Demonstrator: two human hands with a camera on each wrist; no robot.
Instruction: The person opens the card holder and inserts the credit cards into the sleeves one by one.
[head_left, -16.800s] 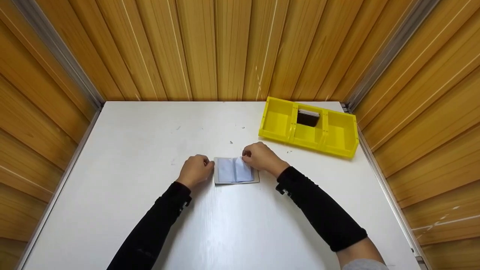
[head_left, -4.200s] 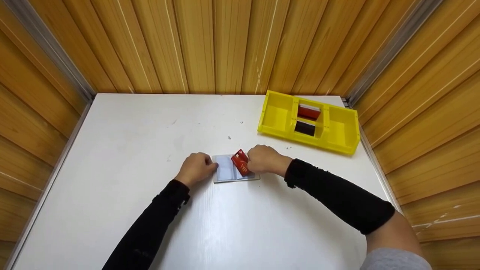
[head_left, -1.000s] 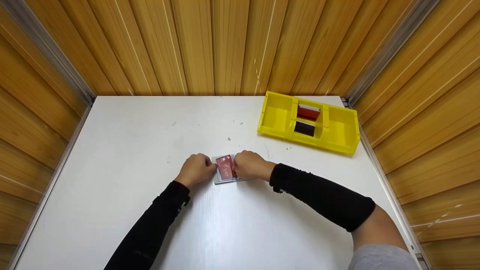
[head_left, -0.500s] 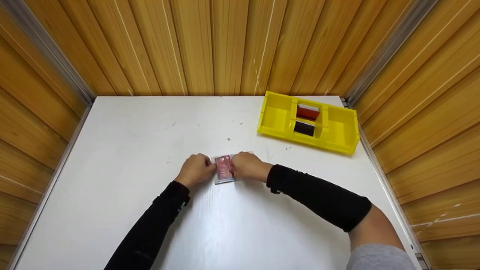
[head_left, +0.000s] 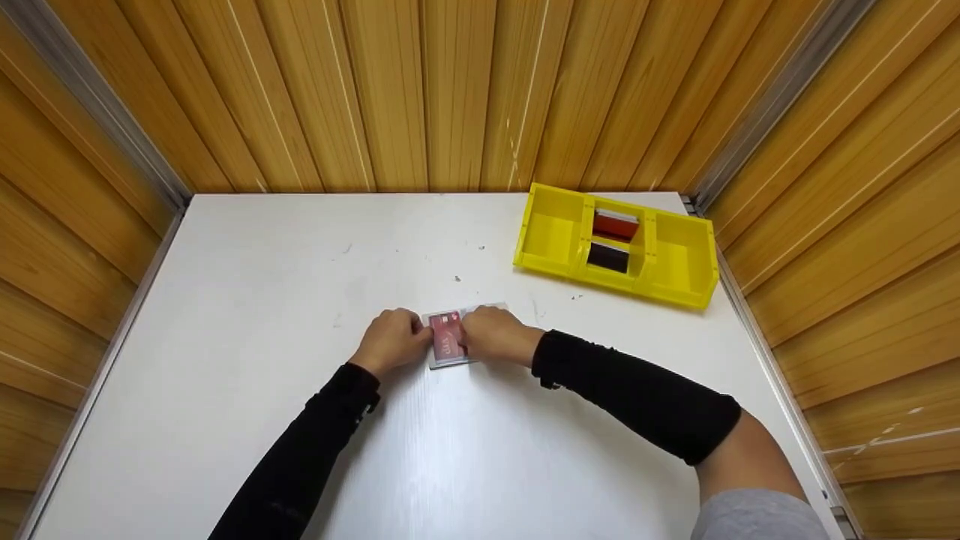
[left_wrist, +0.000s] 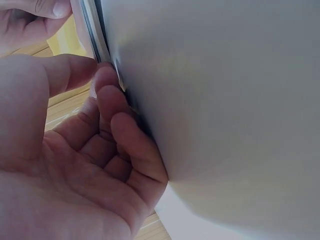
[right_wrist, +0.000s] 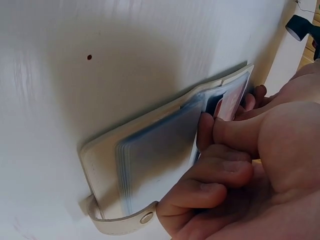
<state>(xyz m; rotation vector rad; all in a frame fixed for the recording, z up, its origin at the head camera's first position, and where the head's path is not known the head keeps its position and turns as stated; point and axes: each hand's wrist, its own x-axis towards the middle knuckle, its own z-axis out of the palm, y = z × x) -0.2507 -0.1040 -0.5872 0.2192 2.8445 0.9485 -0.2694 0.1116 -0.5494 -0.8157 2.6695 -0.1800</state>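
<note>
A cream card holder (right_wrist: 97, 160) lies open on the white table, its stack of clear sleeves (right_wrist: 160, 150) showing in the right wrist view. A red card (head_left: 448, 336) marked VIP sits under clear plastic on the left page. My left hand (head_left: 390, 337) pinches the holder's left edge between thumb and fingers, as the left wrist view also shows. From the other side, my right hand (head_left: 495, 334) pinches the card's right edge at the sleeve with thumb and forefinger. That hand covers much of the right page in the head view.
At the back right stands a yellow three-compartment bin (head_left: 679, 259). Its middle compartment holds a red-fronted card stack (head_left: 615, 225) and a dark one (head_left: 608, 256). A strap with a snap button (right_wrist: 146, 218) extends from the holder. Wooden panels (head_left: 450, 97) enclose the table.
The red card, earlier tilted over the right page in my right hand, has moved left under the left page's plastic. A red-fronted stack has appeared in the bin since the oldest frame.
</note>
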